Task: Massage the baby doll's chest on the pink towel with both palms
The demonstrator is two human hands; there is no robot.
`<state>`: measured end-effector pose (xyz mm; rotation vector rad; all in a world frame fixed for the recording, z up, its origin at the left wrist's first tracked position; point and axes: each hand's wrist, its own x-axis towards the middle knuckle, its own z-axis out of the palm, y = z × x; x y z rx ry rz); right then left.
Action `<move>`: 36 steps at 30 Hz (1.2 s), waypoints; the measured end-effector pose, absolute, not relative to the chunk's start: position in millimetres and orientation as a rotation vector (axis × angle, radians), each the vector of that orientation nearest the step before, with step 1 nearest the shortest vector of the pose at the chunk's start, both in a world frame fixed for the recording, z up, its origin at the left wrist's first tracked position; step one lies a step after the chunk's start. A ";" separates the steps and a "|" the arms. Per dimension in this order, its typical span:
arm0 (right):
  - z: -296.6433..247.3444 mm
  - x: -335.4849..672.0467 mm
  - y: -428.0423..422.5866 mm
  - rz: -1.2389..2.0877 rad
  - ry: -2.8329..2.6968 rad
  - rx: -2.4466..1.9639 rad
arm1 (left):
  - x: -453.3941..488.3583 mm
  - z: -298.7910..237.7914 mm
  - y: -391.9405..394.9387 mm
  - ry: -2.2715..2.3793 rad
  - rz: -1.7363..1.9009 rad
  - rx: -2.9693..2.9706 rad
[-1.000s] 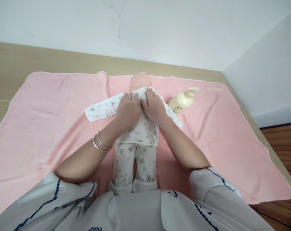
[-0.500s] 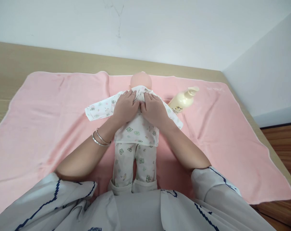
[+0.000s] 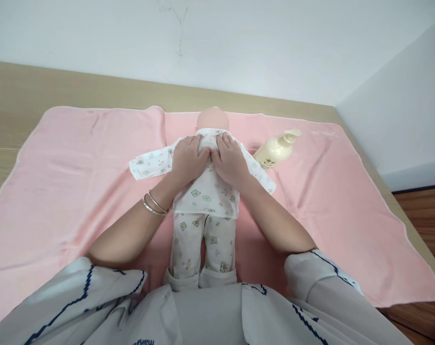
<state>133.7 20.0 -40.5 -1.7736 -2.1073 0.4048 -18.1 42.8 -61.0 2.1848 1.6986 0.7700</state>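
A baby doll [image 3: 207, 191] in a white printed top and trousers lies face down, its bald head away from me. My left hand [image 3: 189, 158] rests flat on the left of its upper back, fingers stretched out. On the right of the upper back lies my right hand [image 3: 230, 159], also flat with its fingers extended. Both thumbs come close together over the middle of the back. The doll's sleeves spread out to either side, and its feet are hidden near my clothing.
A cream pump bottle [image 3: 277, 151] lies tilted on the pink blanket [image 3: 88, 163], right of the doll. The blanket covers much of a wooden table [image 3: 106, 86]. White walls [image 3: 239, 48] stand behind and to the right.
Both hands stay on the doll's upper back; the cloth between them looks smoother than before. The whole view has shifted very slightly.
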 end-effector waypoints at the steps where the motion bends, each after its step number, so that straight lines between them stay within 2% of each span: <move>1: -42.8 135.3 23.2 0.406 -2.088 -1.788 | -17.8 -61.5 42.1 1.706 0.775 2.178; 17: -43.1 133.3 21.8 0.341 -2.097 -1.804 | -21.4 -62.7 43.3 1.644 0.699 2.293; 30: -33.8 149.7 30.1 0.351 -2.250 -1.677 | -10.4 -27.5 8.7 1.581 0.507 2.304; 36: -26.1 131.9 9.4 0.183 -2.293 -1.756 | -15.3 -36.9 28.5 1.546 0.572 2.223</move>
